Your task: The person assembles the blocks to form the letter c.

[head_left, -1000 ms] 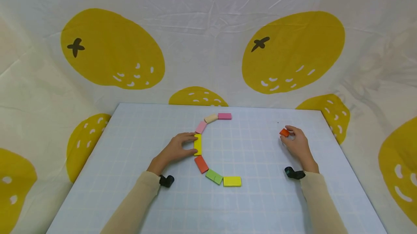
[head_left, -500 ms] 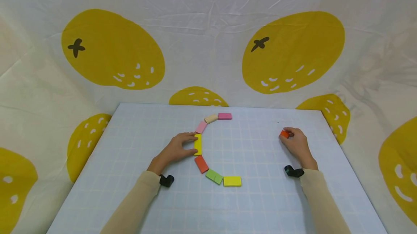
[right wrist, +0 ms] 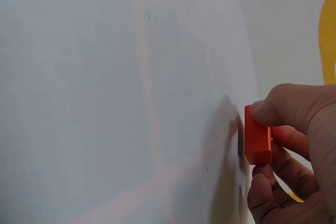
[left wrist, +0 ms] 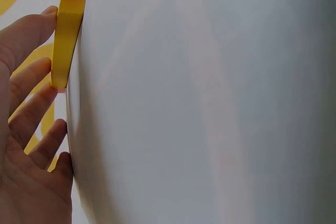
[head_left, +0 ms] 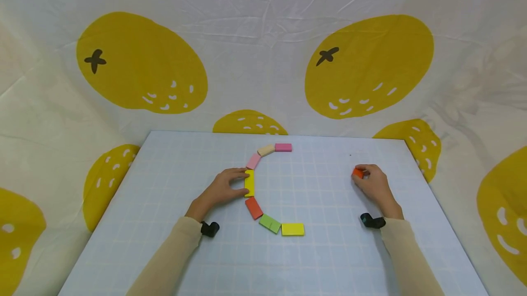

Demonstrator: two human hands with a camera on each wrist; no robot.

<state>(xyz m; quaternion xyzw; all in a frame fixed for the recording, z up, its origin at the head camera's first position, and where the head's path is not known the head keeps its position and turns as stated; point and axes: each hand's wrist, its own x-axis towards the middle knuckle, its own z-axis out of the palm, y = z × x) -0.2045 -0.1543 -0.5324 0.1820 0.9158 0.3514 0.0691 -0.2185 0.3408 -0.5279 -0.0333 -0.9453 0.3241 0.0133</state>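
My left hand rests its thumb and fingertips on a yellow block in the middle of a curved row on the table. In the left wrist view, the fingers touch one face of that yellow block, spread along it. A red block adjoins its near end and a pink block its far end. Over at the right, my right hand pinches a small orange-red block. The right wrist view shows the thumb on one side of this block and fingers behind it, near the tabletop.
The row's far arm continues with a cream block and a darker pink block. Its near arm has a green block and another yellow block. A fruit-patterned cloth rises behind the white gridded table.
The right hand has drawn the orange-red block slightly toward the person, turning it and bringing the fingers closer around it. The left hand stays on the yellow block, and the row keeps its shape.
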